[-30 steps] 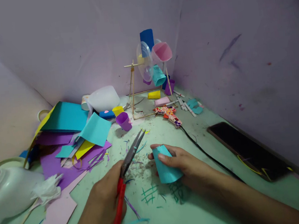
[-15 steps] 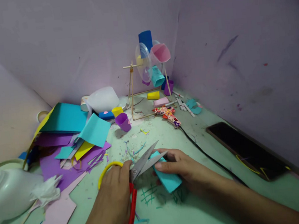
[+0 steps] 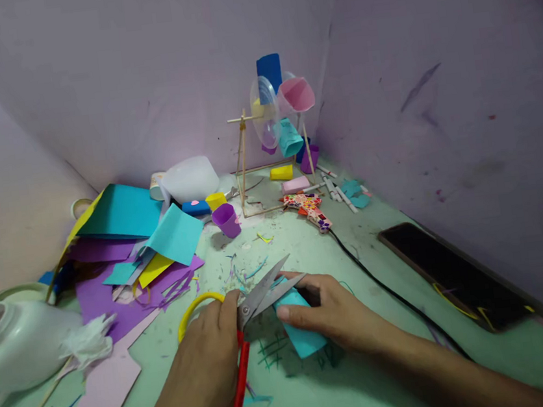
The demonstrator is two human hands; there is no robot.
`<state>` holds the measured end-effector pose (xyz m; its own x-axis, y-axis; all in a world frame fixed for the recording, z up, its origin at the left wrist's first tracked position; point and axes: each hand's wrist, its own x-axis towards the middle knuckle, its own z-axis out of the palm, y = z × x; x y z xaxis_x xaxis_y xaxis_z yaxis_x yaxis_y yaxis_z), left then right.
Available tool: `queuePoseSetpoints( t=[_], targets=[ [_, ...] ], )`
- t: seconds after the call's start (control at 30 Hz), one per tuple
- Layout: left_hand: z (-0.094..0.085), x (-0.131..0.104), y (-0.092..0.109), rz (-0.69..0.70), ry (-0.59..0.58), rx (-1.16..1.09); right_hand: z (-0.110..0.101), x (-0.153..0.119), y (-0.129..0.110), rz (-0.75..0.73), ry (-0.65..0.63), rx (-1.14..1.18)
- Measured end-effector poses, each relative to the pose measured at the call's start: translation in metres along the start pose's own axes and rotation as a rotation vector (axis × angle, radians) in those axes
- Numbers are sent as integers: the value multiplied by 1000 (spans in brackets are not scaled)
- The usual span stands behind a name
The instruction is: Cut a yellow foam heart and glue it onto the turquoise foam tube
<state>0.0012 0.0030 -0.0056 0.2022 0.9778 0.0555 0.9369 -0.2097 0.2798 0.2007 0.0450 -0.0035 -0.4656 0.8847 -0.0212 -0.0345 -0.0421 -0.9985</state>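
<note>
My left hand point(image 3: 212, 344) is wrapped round the red and yellow handles of a pair of scissors point(image 3: 245, 311). The scissor blades stand apart, pointing up and right, with the top end of a light blue paper piece point(image 3: 302, 332) between or beside them. My right hand point(image 3: 317, 303) grips this folded paper, thumb on its front face and fingers behind. Beyond my hands a purple paper cup point(image 3: 227, 221) stands on the table. A stick frame point(image 3: 243, 161) farther back carries clear plastic discs with blue, pink and light blue paper cups.
Coloured sheets point(image 3: 120, 214) and scraps pile up at the left, near a white bottle point(image 3: 27, 345). A patterned glue gun point(image 3: 309, 209) lies ahead, its black cord running right past a phone point(image 3: 446, 275). A white container point(image 3: 193, 178) lies at the back.
The lower end of the light blue paper has swung slightly left and down in my right hand. The scissors stay spread. The view has shifted a little, moving the background right.
</note>
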Motion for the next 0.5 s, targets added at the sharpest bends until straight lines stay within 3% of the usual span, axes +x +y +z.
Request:
queuePoseSetpoints(
  t=[0.13,0.5],
  targets=[
    [1,-2,0,7,-47,71,0,-1,1,11,17,-42],
    [10,-5,-10,115,35,162,1,-2,-6,3,35,-122]
  ],
)
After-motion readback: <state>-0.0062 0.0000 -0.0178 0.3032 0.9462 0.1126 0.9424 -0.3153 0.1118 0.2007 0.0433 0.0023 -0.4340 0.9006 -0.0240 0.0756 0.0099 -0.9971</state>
